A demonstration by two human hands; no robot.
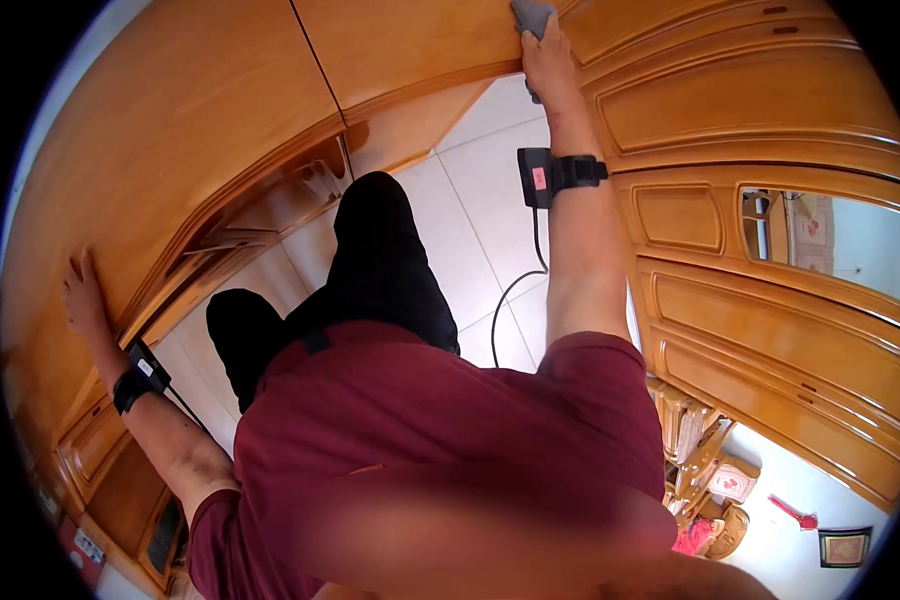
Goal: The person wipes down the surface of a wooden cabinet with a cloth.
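Observation:
My right hand [547, 52] reaches far forward and presses a grey cloth [531, 15] against the wooden cabinet [420, 45] at the top of the view. A black wrist device [555, 175] with a cable is strapped to that arm. My left hand [83, 297] lies flat, fingers spread, on the wooden cabinet surface [150, 170] at the left, with a black band [138, 377] on its wrist. My maroon shirt and black trousers [370, 250] fill the middle.
Panelled wooden doors [770, 130] run along the right, one with a mirror pane [840, 245]. White floor tiles [490, 190] show between the furniture. A carved wooden chair [705, 470], a red object [792, 512] and a framed picture [843, 546] lie at lower right.

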